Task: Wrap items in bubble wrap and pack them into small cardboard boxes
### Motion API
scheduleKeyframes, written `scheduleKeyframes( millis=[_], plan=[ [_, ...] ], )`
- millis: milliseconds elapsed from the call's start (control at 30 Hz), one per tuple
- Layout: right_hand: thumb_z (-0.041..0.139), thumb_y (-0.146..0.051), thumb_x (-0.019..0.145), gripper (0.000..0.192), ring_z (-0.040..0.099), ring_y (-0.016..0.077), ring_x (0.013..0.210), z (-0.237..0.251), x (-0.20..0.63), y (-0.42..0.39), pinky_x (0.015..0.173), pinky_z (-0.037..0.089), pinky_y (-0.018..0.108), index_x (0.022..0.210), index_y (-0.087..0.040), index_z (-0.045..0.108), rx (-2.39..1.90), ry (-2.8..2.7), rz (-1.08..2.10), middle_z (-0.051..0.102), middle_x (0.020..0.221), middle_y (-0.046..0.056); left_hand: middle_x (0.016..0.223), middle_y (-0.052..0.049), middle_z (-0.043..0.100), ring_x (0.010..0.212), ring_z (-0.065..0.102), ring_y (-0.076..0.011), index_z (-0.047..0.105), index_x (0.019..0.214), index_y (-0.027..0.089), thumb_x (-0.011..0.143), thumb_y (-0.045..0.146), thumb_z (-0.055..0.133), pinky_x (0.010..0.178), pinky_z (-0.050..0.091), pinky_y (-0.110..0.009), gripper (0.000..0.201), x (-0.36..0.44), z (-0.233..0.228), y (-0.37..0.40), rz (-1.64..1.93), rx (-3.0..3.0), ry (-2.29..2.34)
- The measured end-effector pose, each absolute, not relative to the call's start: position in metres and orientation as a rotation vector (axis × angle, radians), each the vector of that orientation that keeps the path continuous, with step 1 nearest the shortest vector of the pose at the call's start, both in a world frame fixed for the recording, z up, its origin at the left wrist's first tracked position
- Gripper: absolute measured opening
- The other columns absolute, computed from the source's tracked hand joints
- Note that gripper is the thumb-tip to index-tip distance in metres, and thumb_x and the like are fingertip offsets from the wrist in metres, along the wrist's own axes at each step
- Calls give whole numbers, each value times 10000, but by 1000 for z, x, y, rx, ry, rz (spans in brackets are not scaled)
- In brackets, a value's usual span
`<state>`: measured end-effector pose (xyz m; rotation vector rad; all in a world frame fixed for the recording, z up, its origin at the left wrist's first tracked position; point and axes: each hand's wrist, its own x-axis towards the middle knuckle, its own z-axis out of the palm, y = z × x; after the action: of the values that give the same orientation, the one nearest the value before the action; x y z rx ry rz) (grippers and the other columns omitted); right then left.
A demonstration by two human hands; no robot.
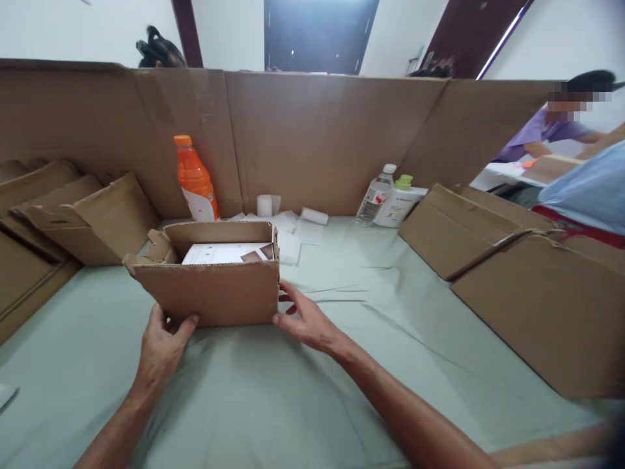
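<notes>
Left hand (162,340), right hand (309,319), angled inward; holding carton (222,293) low

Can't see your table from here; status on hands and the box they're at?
Left hand touching box, lower left; right hand at its right end. Box top open, white item inside. Orange bottle behind, not between hands.

The bare forearms (395,400) are slanting inward (the right showing more length); the left hand (163,345) is holding its thumb (187,327) apart from its fingers (157,317), the right hand (307,320) is pointing leftward.
</notes>
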<state>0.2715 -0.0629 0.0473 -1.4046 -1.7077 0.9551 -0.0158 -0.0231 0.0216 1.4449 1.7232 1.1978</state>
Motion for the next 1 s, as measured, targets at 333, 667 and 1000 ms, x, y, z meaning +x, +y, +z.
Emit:
scheduleKeyframes(
  millis=[333, 667, 1000],
  plan=[
    [589, -139, 870, 379, 414, 331, 1426, 27, 320, 19, 1121, 395, 532, 1224, -201, 708, -1885, -2074, 157, 454, 1558, 129, 916, -32, 637, 860, 622, -260, 556, 1007, 221, 605, 612, 754, 742, 503, -379, 595, -20, -8, -20, 1159, 1413, 1763],
    [487, -303, 954, 685, 326, 298, 1493, 30, 333, -17, 1188, 349, 526, 1583, -135, 273, -1800, -1530, 232, 338, 1621, 164, 813, -22, 642, 753, 608, -252, 562, 946, 229, 618, 686, 701, 644, 492, -369, 580, -21, -2, -19, 1073, 1497, 1794],
    [628, -242, 881, 647, 658, 326, 1176, 34, 288, -206, 1001, 534, 516, 1508, -305, 481, -1588, -1819, 422, 668, 1342, 89, 952, -24, 653, 942, 656, -323, 558, 1107, 280, 689, 556, 710, 837, 539, -484, 523, -23, -3, -27, 1087, 1492, 1639]
  ],
)
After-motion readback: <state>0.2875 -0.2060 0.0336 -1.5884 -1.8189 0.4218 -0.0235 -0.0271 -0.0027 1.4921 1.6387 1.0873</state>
